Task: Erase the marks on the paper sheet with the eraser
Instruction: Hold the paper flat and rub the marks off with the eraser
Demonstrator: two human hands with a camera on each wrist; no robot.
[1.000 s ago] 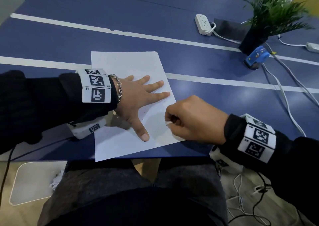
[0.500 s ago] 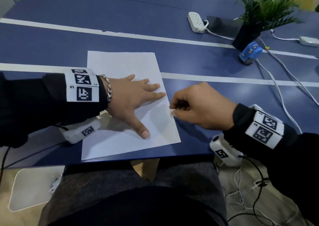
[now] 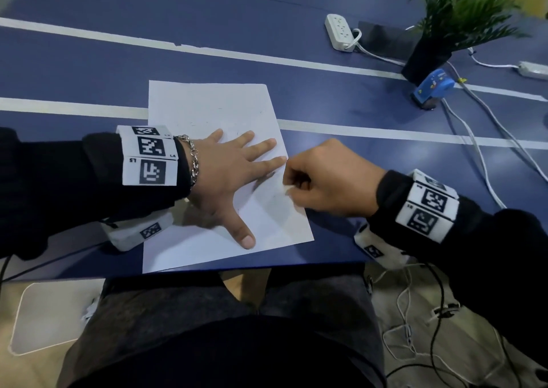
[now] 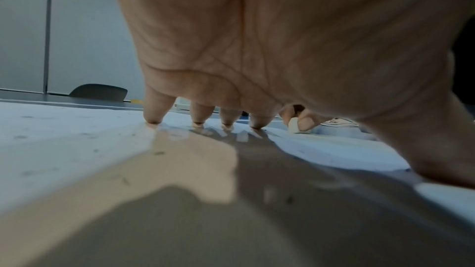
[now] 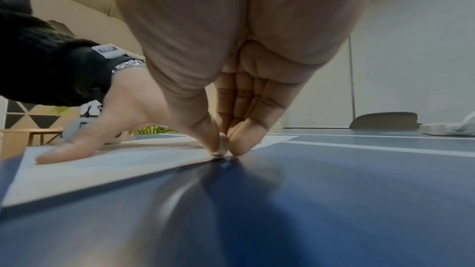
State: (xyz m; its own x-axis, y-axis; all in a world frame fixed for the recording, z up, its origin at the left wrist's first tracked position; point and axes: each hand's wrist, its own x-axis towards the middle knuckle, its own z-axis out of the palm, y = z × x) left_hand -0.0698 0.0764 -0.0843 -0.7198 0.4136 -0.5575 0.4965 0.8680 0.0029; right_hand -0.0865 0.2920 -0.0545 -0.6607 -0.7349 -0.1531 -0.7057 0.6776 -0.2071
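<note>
Small white eraser (image 3: pixel 287 189) pinched between thumb and curled fingertips of right hand (image 3: pixel 329 180), its lower end pressed to right edge of paper sheet (image 3: pixel 207 111). Just left of that pinch, left hand (image 3: pixel 228 174) spread flat, fingers straight, holding sheet down on blue table (image 3: pixel 89 70). Faint grey marks (image 4: pixel 27 173) scattered across sheet. Farther right and beyond: power strip (image 3: pixel 339 31), potted plant (image 3: pixel 427 58), blue tape dispenser (image 3: pixel 431 86).
</note>
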